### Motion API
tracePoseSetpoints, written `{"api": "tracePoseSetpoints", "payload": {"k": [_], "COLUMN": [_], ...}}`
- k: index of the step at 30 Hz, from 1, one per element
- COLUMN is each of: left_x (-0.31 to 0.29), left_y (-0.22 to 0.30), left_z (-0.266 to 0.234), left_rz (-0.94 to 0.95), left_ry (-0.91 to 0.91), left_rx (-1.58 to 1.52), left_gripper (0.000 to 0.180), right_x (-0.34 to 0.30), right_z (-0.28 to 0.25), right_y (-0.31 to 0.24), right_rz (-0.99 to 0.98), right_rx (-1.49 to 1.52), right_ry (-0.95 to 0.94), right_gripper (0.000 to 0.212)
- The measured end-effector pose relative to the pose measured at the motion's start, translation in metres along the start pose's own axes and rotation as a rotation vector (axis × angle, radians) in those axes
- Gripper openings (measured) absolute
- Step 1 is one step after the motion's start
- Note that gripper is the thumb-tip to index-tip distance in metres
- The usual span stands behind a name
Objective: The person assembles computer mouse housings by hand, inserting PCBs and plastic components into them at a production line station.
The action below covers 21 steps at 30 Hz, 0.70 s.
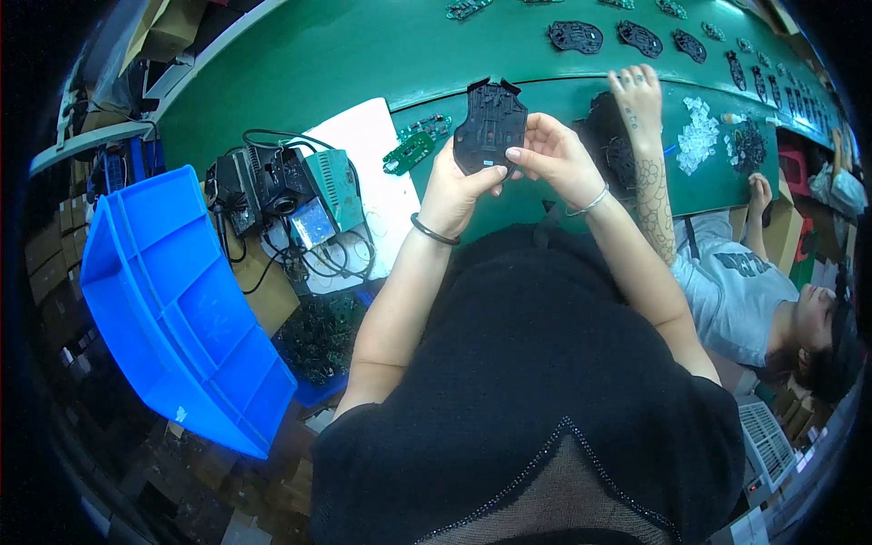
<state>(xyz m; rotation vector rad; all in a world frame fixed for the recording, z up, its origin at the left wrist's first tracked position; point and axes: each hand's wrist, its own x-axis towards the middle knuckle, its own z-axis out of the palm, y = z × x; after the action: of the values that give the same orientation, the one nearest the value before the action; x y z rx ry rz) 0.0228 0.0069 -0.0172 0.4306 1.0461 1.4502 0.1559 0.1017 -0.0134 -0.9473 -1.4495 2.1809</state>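
A black plastic mouse base (pixel 491 118) is held up over the green bench, its ribbed side showing and a small pale label near its lower edge. My left hand (pixel 451 188) grips its lower left side, thumb lying along the bottom edge. On the lower right, my right hand (pixel 565 165) closes on the same piece, its thumb pressed to the surface. Behind my left hand, green circuit boards (pixel 411 153) lie partly on a white sheet (pixel 359 136).
Left of the sheet stand a teal-and-black bench device (pixel 331 186) with tangled cables and a tilted blue bin (pixel 195 309). Boards fill a container (pixel 318 336) below. Black shells (pixel 575 36) line the far bench. At right, a co-worker's tattooed arm (pixel 649 173) reaches past clear plastic pieces (pixel 698 136).
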Motion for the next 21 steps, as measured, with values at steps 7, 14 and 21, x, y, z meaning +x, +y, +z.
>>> {"api": "tracePoseSetpoints", "payload": {"k": [7, 14, 21], "left_x": [0.0, 0.003, 0.015], "left_y": [0.002, -0.002, -0.029], "left_z": [0.002, 0.007, 0.0], "left_rz": [-0.042, -0.047, -0.16], "left_ry": [0.024, 0.023, -0.008], "left_rx": [-0.01, -0.009, 0.045], "left_gripper": [0.038, 0.038, 0.045], "right_x": [0.0, -0.003, 0.005], "right_z": [0.003, -0.003, -0.017], "right_y": [0.002, 0.008, 0.043], "right_rz": [-0.033, -0.018, -0.046], "right_rx": [0.019, 0.034, 0.114], "right_ry": [0.007, 0.021, 0.21], "right_gripper": [0.027, 0.024, 0.025]}}
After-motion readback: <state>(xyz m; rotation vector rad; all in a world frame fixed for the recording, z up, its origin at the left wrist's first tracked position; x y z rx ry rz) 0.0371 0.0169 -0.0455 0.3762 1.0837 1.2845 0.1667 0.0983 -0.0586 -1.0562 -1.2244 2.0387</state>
